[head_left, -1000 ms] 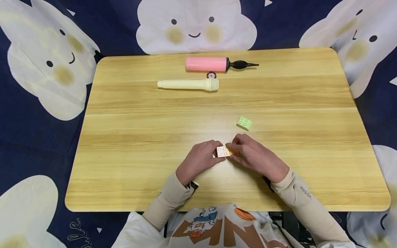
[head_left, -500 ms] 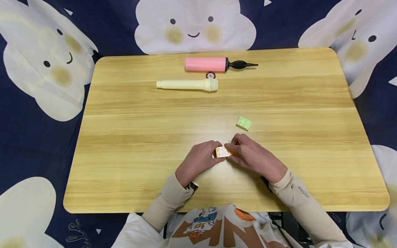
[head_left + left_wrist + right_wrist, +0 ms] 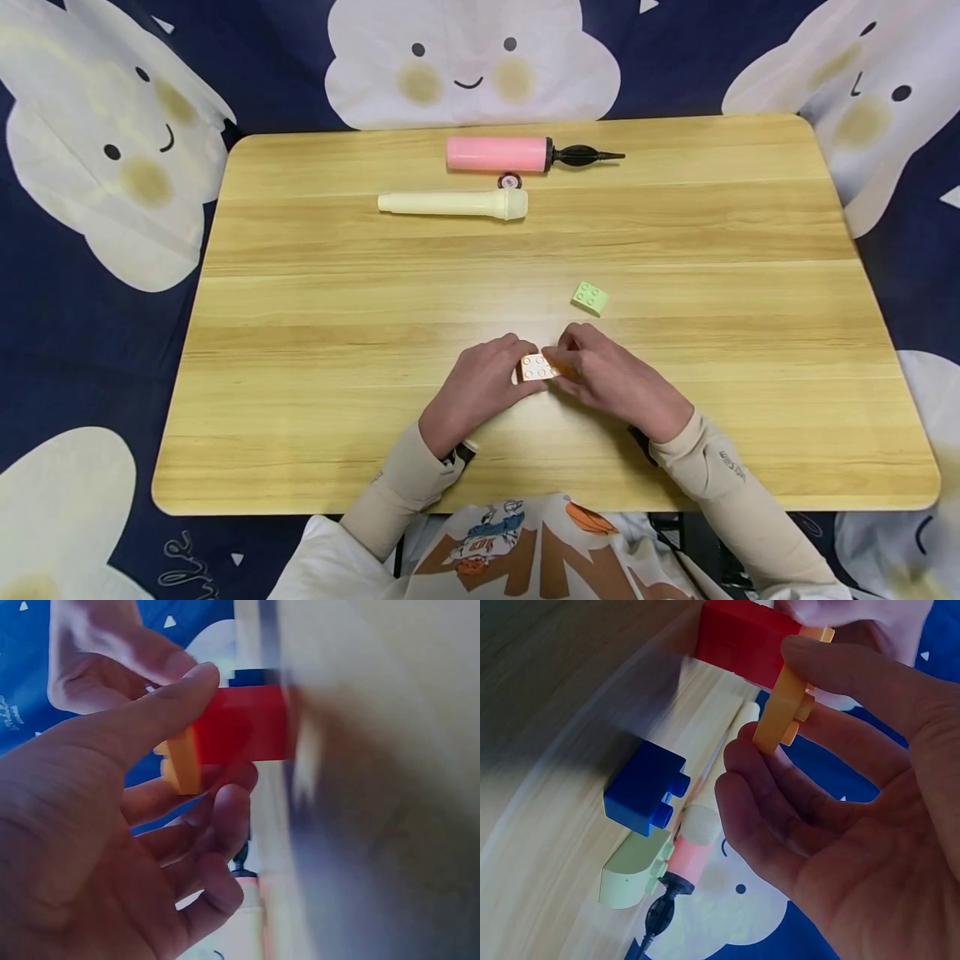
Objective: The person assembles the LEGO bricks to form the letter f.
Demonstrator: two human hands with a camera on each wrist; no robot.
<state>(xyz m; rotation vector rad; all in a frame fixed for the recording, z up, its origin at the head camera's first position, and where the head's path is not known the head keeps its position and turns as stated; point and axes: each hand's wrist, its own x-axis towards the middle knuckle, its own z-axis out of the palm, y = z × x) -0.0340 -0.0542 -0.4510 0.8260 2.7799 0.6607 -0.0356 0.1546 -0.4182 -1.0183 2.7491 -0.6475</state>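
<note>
A red building brick (image 3: 244,724) stands close over the table, with an orange building brick (image 3: 776,709) set against its studded side; in the head view the orange brick looks pale, studs up. My left hand (image 3: 483,379) grips the red brick between thumb and fingers. My right hand (image 3: 611,375) pinches the orange brick, thumb on one face and fingers behind; it overhangs the red one towards the right hand. Beyond the right hand lie a blue brick (image 3: 645,787), hidden from the head view, and a light green brick (image 3: 590,298) with a rounded side.
Farther back on the wooden table (image 3: 300,317) lie a cream toy microphone (image 3: 450,204), a small dark round disc (image 3: 509,181) and a pink hand pump (image 3: 498,154) with a black nozzle. A navy cloth with clouds (image 3: 472,67) surrounds the table.
My left hand has shifted very slightly to the left and away from my body, still gripping the red brick. The right hand and the loose bricks stay where they were.
</note>
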